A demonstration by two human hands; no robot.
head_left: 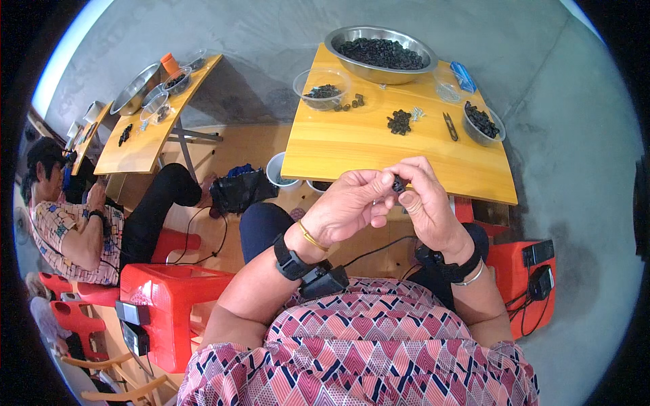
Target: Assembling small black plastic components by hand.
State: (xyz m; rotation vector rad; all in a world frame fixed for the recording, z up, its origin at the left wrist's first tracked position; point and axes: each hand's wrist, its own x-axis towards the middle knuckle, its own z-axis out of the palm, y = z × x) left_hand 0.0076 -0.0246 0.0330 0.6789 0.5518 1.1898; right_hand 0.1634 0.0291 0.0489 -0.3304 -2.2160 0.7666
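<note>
A small black part sits between my fingertips, just off the near edge of the yellow table. My left hand pinches it from one side, thumb and forefinger together. Thumb and fingers of my right hand close on it from the other side. The part is mostly covered, so its exact kind is unclear. On the table beyond my hands lie a pile of similar black pieces, some small clear pieces and a pair of black thread snips.
A large steel basin of black pieces stands at the table's back. Clear tubs hold more, one at the right edge. A blue box lies behind. Red stools flank me; a co-worker sits at left.
</note>
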